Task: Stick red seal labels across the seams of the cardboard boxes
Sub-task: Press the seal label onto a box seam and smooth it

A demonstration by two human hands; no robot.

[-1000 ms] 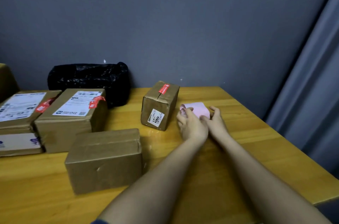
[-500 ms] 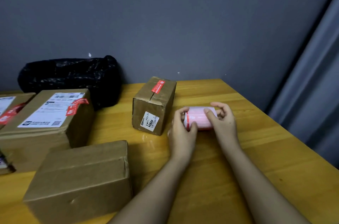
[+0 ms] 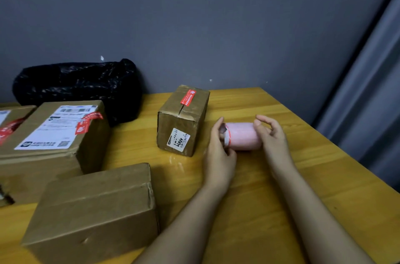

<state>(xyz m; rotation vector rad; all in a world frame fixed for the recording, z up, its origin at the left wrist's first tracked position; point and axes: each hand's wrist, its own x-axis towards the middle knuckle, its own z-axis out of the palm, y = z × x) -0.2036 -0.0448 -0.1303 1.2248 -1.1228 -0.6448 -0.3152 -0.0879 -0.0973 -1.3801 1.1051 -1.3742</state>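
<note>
A yellow wooden tabletop point(image 3: 303, 188) carries several cardboard parcels. A small upright box point(image 3: 181, 121) with a red seal label point(image 3: 187, 97) on top stands just left of the hands. A plain box point(image 3: 95, 209) lies nearer the camera, well left of the forearms. Beyond it sits a larger box point(image 3: 54, 140) bearing a white shipping label and red seals, with another box point(image 3: 10, 118) at the far left edge. A black plastic bag point(image 3: 75, 84) rests at the back against the wall.

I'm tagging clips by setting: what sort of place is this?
Likely a small home or office parcel-packing spot, not a warehouse: a wooden table against a plain grey wall, taped cardboard boxes bearing shipping labels, and a roll of seal labels in hand.
</note>
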